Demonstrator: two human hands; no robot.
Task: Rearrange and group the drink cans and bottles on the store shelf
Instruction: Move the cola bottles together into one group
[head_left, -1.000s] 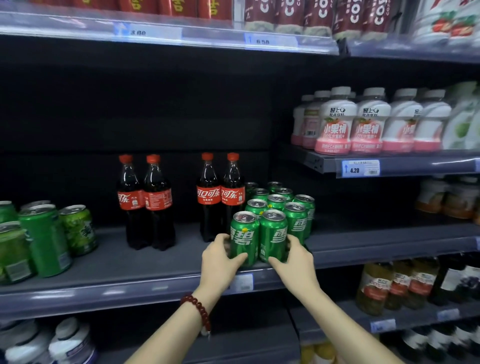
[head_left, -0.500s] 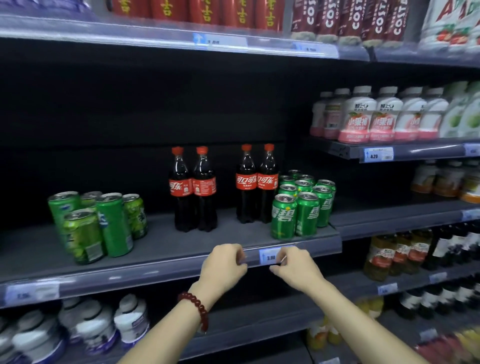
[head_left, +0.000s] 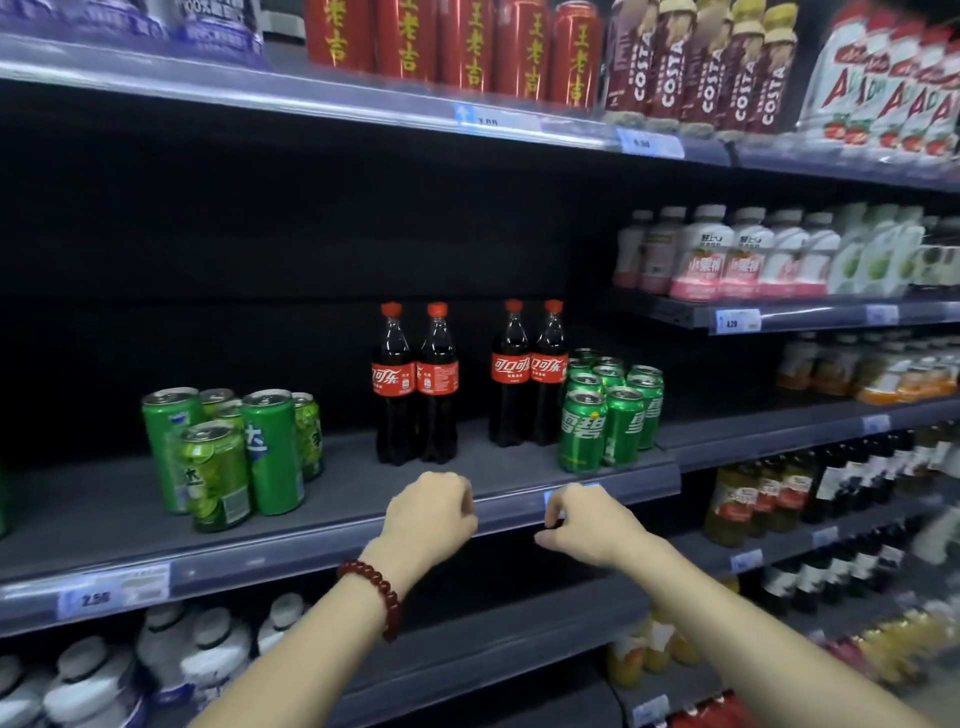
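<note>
Both my hands have come back from the green Sprite cans (head_left: 608, 415), which they were holding a second ago. Now my left hand (head_left: 431, 514) and my right hand (head_left: 589, 519) hang in front of the near edge of the shelf (head_left: 337, 499). The grip of each hand is loosely curled and has hold of nothing. My right thumb and first finger are close together, and I cannot tell for sure if they touch. A red bead bracelet (head_left: 374, 592) sits on my left wrist.

The Sprite cans stand upright in a tidy block at the right end of the shelf, two at the near edge and more behind them. Just to their left, touching or almost touching, stand two cola bottles (head_left: 530, 374) with red caps. A small gap away to the left is another pair of cola bottles (head_left: 415, 384). Far to the left is a mixed bunch of green cans (head_left: 234, 452), some tall and some short, standing close together.

A blue price tag (head_left: 550, 501) on the shelf edge peeks out beside my right hand. Red cans (head_left: 452, 47) stand on the shelf above. White and pink bottles (head_left: 727, 254) fill the shelf to the right.
</note>
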